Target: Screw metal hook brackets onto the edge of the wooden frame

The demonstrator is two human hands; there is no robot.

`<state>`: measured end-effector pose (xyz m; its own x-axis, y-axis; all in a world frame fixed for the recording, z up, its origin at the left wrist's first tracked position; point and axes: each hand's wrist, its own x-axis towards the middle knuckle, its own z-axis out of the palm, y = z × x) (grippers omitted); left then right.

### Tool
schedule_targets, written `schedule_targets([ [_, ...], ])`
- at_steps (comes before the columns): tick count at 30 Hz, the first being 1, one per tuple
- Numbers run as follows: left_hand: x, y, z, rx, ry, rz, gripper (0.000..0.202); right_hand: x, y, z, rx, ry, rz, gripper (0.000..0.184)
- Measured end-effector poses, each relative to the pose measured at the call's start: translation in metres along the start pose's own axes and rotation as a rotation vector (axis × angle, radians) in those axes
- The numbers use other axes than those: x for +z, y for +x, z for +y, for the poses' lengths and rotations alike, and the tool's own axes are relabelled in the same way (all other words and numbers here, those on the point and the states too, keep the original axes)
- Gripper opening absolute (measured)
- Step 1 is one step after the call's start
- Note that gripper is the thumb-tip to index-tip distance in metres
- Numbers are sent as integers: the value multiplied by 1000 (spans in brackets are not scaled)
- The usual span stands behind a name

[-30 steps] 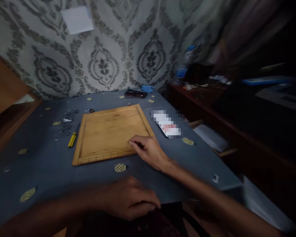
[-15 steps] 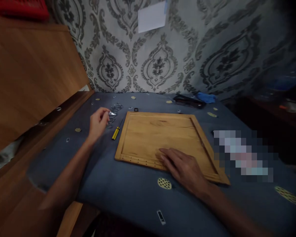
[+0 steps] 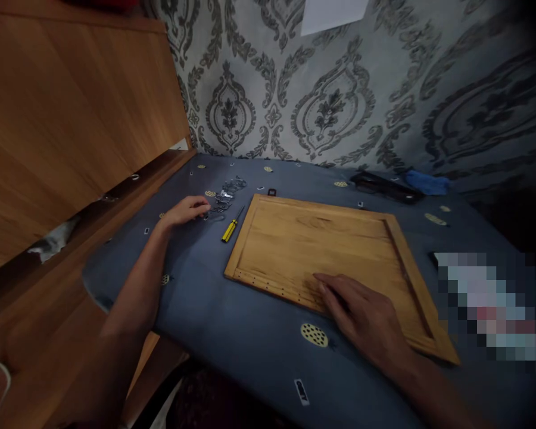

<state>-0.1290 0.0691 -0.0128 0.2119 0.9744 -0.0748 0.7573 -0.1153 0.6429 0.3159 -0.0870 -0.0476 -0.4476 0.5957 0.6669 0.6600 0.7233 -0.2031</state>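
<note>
A framed wooden board point(image 3: 317, 244) lies flat on the blue cloth, with a row of small dark holes along its near edge. My right hand point(image 3: 361, 307) rests over its near edge, fingers stretched out and holding nothing. At the left, my left hand point(image 3: 187, 210) is at the edge of a loose pile of shiny metal wire pieces point(image 3: 226, 199). Its fingers are bent together; whatever may be between the fingertips is hidden. A screwdriver point(image 3: 231, 229) with a yellow handle lies between the pile and the board.
A small black loop point(image 3: 272, 192) shows at the board's far edge. Behind, a dark case point(image 3: 386, 187) lies beside a blue cloth point(image 3: 427, 182). A blurred-out object point(image 3: 486, 304) lies to the right. A wooden cabinet point(image 3: 80, 119) borders the left, and a patterned wall stands behind.
The view has swung left, so things appear farther right. My left hand has lowered to the near left side of the metal pile. My right hand stays on the board.
</note>
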Motion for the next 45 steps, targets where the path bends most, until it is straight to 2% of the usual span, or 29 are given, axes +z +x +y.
schedule_targets([
  [4, 0, 1, 4, 63, 28, -63, 36, 0, 1, -1, 22, 37, 12, 24],
  [8, -1, 0, 12, 132, 10, -16, 29, 0, 1, -2, 58, 73, 27, 21],
  [11, -6, -8, 29, 204, -64, 40, 31, -2, 3, -6, 107, 113, 30, 19],
  [13, -7, -15, 45, 246, -123, 25, 33, -2, 8, -13, 154, 153, 23, 19],
  [17, 7, -27, 83, 315, -205, -97, 37, 4, 28, -37, 265, 276, -20, 19],
  [21, 29, -36, 114, 394, -233, -315, 37, 24, 51, -63, 337, 447, -52, 36],
  [25, 42, -40, 129, 476, -236, -472, 31, 42, 59, -79, 406, 614, -60, 21],
  [29, 49, -40, 133, 522, -251, -522, 26, 44, 53, -88, 567, 793, -103, 18],
  [32, 54, -42, 134, 531, -279, -519, 25, 42, 47, -96, 714, 960, -165, 30],
  [34, 55, -46, 133, 543, -283, -471, 26, 41, 43, -101, 806, 1058, -196, 39],
  [37, 55, -57, 121, 579, -209, -402, 28, 40, 42, -104, 924, 1158, -207, 44],
  [39, 55, -65, 108, 604, -129, -417, 32, 39, 43, -103, 987, 1205, -198, 44],
  [42, 58, -75, 88, 672, -20, -388, 51, 38, 47, -103, 1056, 1262, -190, 44],
  [45, 64, -81, 82, 706, 40, -364, 66, 38, 49, -109, 1111, 1307, -210, 44],
])
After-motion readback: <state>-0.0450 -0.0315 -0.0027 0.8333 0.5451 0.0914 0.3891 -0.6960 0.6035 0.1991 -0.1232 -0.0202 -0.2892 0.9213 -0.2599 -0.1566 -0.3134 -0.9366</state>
